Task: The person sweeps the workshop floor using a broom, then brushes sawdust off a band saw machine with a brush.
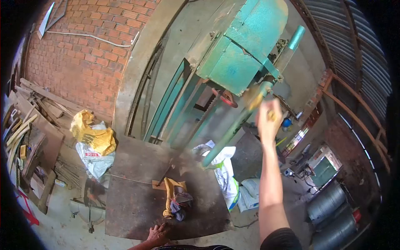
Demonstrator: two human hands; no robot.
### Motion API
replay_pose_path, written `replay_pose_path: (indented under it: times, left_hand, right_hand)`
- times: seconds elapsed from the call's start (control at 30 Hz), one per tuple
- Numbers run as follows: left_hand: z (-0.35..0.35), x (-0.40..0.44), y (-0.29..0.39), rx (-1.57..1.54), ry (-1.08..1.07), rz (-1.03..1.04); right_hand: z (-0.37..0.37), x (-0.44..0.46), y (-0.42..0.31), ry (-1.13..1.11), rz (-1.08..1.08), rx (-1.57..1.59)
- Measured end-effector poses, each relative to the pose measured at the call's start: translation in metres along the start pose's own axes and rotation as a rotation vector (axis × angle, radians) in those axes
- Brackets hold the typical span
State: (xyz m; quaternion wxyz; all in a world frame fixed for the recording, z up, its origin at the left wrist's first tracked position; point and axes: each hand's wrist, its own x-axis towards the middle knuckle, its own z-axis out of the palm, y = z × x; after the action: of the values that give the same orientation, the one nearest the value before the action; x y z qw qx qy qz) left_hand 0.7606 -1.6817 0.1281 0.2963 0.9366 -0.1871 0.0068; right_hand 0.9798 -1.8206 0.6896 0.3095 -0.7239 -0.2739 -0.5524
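A green band saw [237,62] stands ahead, its toothed blade [206,109] running down to the dark table [137,208]. My right hand [270,118] is raised beside the green post [233,133]; its fingers are closed round something small and yellowish, blurred by motion. My left hand [157,234] rests on the near edge of the table with its fingers spread and nothing in it. Between that hand and the blade's slot lie a curved piece of wood [168,200] and a crumpled dark cloth [181,203].
Yellow and white sacks [93,137] lie left of the table, near stacked wood scraps [33,141]. White and green sacks [227,175] stand behind its right edge. Metal drums [329,208] are at the lower right. A brick wall [89,58] rises at the left.
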Motion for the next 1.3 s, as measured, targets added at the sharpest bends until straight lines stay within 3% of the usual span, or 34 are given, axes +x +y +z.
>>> replay_pose_path:
  times: [0.1,0.2,0.23,0.27,0.3,0.37,0.5,0.57,0.63,0.7,0.8,0.9,0.93,1.0,1.07,1.13,1.2,1.3]
  left_hand:
    - [-0.013,-0.002,0.001,0.082,-0.045,0.024]
    - [-0.005,-0.003,-0.004,0.077,-0.040,0.025]
    - [-0.006,-0.004,-0.004,0.070,-0.034,0.025]
    - [-0.007,-0.004,-0.004,0.060,-0.038,0.024]
    - [-0.008,-0.006,-0.005,0.053,-0.045,0.023]
    - [-0.005,-0.007,-0.011,0.049,-0.033,0.053]
    - [-0.007,-0.008,-0.012,0.087,-0.042,0.114]
    - [-0.001,-0.006,-0.015,0.070,-0.025,0.113]
    - [0.003,-0.004,-0.016,0.037,-0.009,0.093]
    - [0.001,-0.006,-0.014,0.029,-0.005,0.083]
    - [0.000,-0.006,-0.016,-0.044,0.032,0.102]
    - [-0.020,-0.001,-0.011,-0.187,0.048,0.089]
    - [-0.016,0.004,-0.019,-0.191,0.026,0.075]
    - [-0.001,0.018,-0.038,-0.384,0.051,0.276]
    - [-0.014,0.019,-0.042,-0.345,0.084,0.192]
    - [-0.026,0.024,-0.041,-0.303,0.114,0.117]
    - [-0.038,0.037,-0.035,-0.370,0.167,-0.351]
    - [-0.070,0.070,-0.017,-0.394,0.144,-0.496]
  right_hand:
    - [0.002,0.032,-0.015,0.160,-0.061,-0.098]
    - [0.013,0.001,0.011,-0.219,0.151,-0.007]
    - [0.017,-0.017,0.033,-0.379,0.267,0.028]
    - [0.015,-0.033,0.018,-0.544,0.564,0.085]
    - [0.015,-0.045,0.012,-0.573,0.587,0.015]
    - [0.010,-0.045,0.003,-0.433,0.512,0.066]
    - [0.001,-0.020,-0.011,0.043,0.017,0.038]
    - [-0.004,-0.032,-0.002,0.000,0.105,0.097]
    - [-0.009,-0.063,0.009,-0.346,0.385,0.234]
    - [0.000,-0.100,0.015,-0.540,0.655,0.141]
    - [0.014,-0.140,0.010,-0.510,0.546,0.098]
    - [0.033,-0.176,0.003,-0.407,0.569,0.263]
    - [0.035,-0.188,0.003,-0.480,0.533,0.229]
    - [0.032,-0.209,0.011,-0.597,0.640,0.206]
    - [0.018,-0.223,0.022,-0.599,0.660,0.048]
    - [-0.003,-0.237,0.018,-0.558,0.877,0.233]
    - [-0.021,-0.257,0.015,-0.514,0.962,0.300]
    - [-0.048,-0.291,0.016,-0.453,1.038,0.292]
